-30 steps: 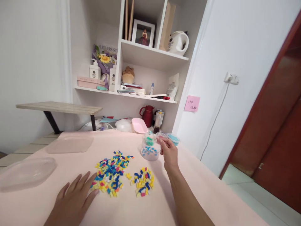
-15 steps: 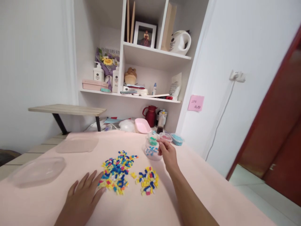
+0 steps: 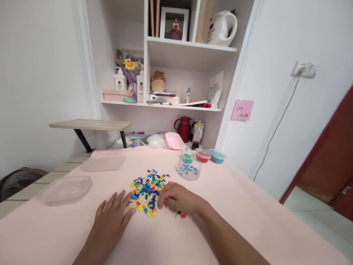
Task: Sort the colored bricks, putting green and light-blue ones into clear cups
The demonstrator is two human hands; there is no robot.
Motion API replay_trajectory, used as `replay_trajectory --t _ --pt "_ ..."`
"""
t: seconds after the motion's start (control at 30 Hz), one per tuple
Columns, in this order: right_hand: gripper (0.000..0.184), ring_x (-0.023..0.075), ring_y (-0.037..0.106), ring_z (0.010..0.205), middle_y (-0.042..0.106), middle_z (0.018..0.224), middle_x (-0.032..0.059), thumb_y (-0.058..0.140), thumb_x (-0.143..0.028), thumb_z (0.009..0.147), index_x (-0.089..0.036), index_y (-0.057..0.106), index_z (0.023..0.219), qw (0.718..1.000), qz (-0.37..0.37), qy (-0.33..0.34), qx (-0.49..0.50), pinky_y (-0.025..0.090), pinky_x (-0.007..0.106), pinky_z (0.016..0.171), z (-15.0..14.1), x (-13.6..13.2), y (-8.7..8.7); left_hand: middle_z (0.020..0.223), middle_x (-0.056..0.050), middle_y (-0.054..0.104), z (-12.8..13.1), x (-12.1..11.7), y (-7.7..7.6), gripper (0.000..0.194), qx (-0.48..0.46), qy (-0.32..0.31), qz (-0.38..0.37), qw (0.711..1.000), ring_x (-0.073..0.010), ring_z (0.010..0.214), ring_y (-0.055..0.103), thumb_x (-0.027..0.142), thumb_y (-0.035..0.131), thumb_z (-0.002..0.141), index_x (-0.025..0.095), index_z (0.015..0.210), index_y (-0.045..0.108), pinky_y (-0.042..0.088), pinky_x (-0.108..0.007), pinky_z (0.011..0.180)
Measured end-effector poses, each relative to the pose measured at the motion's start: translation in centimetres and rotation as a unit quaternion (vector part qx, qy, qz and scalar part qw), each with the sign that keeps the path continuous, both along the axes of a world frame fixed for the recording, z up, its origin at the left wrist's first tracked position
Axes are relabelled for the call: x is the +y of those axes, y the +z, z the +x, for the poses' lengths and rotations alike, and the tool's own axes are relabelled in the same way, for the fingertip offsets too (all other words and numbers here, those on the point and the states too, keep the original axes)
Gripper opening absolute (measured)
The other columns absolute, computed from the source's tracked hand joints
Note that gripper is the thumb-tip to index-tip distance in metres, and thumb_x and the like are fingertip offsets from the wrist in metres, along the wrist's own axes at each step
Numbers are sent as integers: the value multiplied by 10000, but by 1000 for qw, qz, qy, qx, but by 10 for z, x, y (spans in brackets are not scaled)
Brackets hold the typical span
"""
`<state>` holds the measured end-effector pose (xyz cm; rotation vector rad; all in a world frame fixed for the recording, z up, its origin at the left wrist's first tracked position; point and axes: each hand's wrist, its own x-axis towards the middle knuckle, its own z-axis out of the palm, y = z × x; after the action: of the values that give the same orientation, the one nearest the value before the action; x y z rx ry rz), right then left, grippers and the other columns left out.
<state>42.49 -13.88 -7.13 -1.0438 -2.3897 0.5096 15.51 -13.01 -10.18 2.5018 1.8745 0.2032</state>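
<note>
A heap of tiny brick-like plastic pieces (image 3: 146, 189) in blue, yellow, teal, pink and white lies loose on the pink tabletop. My left hand (image 3: 113, 215) rests flat at its left edge, fingers spread and fingertips touching the nearest pieces. At the heap's right edge my right hand (image 3: 179, 198) reaches down, fingers curled together; whether a piece is between the fingertips is hidden. A smaller pile (image 3: 182, 215) is mostly covered by that hand. Beyond it stand a clear round tub with blue pieces (image 3: 189, 171) and a clear tub with green pieces (image 3: 187, 159).
Lidded tubs of red pieces (image 3: 202, 156) and light blue pieces (image 3: 217, 156) stand at the back right. To the left lie a clear plastic container (image 3: 66, 187) and a flat clear lid (image 3: 102, 162). A pink basin (image 3: 174, 141) and red jug (image 3: 184, 129) stand behind, under the shelves.
My right hand has come back from the clear tubs to the heap's right edge, now covering most of the smaller pile. My left hand stays flat beside the heap. The view has shifted slightly.
</note>
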Motion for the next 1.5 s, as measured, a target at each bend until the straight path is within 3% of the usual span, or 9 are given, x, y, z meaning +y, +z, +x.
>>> replay_trajectory --t 0.2,0.33,0.43,0.73,0.97,1.23,1.37,1.5 --pt "386 138 648 835 712 879 15 438 39 669 -191 737 752 996 -43 -74 30 486 213 777 24 -3 8 1595 -13 335 0 0 1 578 12 1 -4 1000 -241 1489 245 458 281 949 295 1493 392 163 -489 1193" --pt "426 145 653 834 720 923 20 433 9 730 -203 755 910 993 3 -118 22 483 235 790 22 -5 10 1596 -11 330 1 -3 5 579 21 2 -6 1000 -241 1490 241 447 270 952 287 1497 384 164 -484 1194" --pt "446 151 648 861 727 952 19 438 -6 742 -217 753 978 995 24 -98 12 480 237 798 11 -5 8 1591 -14 340 2 -3 4 578 14 4 -9 1000 -243 1487 251 442 284 948 284 1492 394 167 -481 1194" --pt "390 164 631 885 728 914 14 478 -16 736 -230 761 899 996 53 -43 -62 446 261 883 -7 -2 -5 1569 -38 388 -1 1 -4 578 0 0 13 1000 -252 1470 291 441 301 939 266 1474 432 180 -486 1186" --pt "318 172 601 934 643 1006 30 575 -107 780 -256 736 1010 994 33 -61 -82 441 243 785 -5 -9 0 1564 -38 398 -1 -1 -2 574 -8 -1 11 1000 -250 1471 289 437 323 932 264 1465 447 175 -481 1190" --pt "292 158 591 832 655 963 14 644 -154 760 -268 729 1015 991 13 -84 -108 398 233 696 -5 -8 0 1560 -35 405 -3 2 -7 571 -16 -9 17 1000 -257 1467 298 443 319 936 268 1464 448 184 -490 1189" --pt "205 159 615 822 699 918 8 638 -141 753 -242 745 896 993 -1 -94 -65 416 237 733 -5 -6 2 1572 -27 381 -1 1 -3 576 5 -3 9 1000 -253 1474 284 445 301 943 266 1476 428 186 -483 1191" --pt "147 141 616 740 716 825 2 608 -165 793 -212 746 818 987 -22 -140 79 435 230 705 4 -2 6 1578 -19 364 0 0 0 580 16 3 1 1000 -246 1479 273 444 295 941 270 1481 417 181 -484 1195"
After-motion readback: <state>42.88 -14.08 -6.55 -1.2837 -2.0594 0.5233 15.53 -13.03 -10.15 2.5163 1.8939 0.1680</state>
